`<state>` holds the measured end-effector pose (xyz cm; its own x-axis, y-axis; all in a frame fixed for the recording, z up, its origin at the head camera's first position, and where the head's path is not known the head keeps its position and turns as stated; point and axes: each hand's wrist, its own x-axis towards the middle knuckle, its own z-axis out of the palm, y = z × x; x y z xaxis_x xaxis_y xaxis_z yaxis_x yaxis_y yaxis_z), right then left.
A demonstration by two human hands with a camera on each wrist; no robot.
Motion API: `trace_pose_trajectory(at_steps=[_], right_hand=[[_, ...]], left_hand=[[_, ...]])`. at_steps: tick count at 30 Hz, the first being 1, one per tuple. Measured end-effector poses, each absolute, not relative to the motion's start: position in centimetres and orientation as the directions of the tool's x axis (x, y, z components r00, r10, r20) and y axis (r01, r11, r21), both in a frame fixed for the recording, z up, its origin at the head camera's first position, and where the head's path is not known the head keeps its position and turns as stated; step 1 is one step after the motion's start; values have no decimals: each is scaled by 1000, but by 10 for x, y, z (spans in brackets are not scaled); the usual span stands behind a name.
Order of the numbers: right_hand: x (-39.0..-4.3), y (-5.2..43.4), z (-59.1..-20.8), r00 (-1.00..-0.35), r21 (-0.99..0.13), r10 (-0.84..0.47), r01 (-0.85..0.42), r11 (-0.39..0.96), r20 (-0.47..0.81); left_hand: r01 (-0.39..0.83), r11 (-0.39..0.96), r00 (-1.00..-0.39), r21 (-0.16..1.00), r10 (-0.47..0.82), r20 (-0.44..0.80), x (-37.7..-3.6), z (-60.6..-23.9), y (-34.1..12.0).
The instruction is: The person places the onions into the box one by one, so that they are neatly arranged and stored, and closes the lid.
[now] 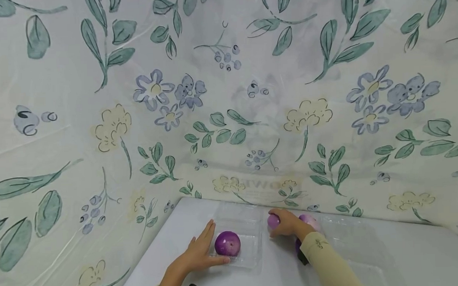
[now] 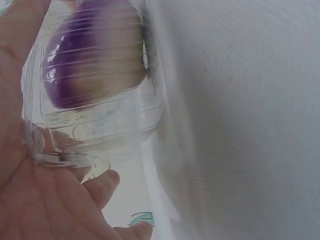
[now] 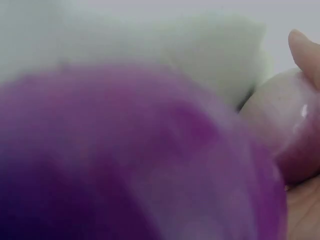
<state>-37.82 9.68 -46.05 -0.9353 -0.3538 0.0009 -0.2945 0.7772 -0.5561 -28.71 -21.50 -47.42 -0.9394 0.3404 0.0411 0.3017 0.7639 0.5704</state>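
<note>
I see left hand [image 1: 198, 252] spread, fingers straight, at nine-o'clock side of clear plastic tray [image 1: 251, 248]; glossy round purple object [image 1: 227, 243] inside, between thumb and fingers. Right hand [image 1: 289, 223] seemingly grips pale-purple ball [image 1: 273, 221], nine o'clock of palm.

The right hand [image 1: 289, 222] holds a purple ball [image 1: 273, 222], the left hand [image 1: 198, 254] (fingers [image 1: 208, 230] straight) at a clear tray [image 1: 250, 245].

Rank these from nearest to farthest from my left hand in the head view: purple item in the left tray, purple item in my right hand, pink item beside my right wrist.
1. Tray item: just right of your left hand, in the left tray.
2. Held item: farther right, in your right hand.
3. Pink item: right of both.
</note>
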Motion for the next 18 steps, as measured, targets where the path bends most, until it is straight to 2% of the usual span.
trace_pose_trajectory(at_steps=[7,14,18], right_hand=[[-373,94,-463,-936,-597,-350,-263,758,-32],[-368,92,-459,-915,-604,-401,-293,741,-47],[-361,92,-458,-917,-614,-389,-259,745,-85]], left_hand=[[315,760,-936,569,348,53,-293,-475,-219],[305,757,-940,577,336,56,-294,-476,-219],[293,758,-942,583,334,39,-292,-477,-217]])
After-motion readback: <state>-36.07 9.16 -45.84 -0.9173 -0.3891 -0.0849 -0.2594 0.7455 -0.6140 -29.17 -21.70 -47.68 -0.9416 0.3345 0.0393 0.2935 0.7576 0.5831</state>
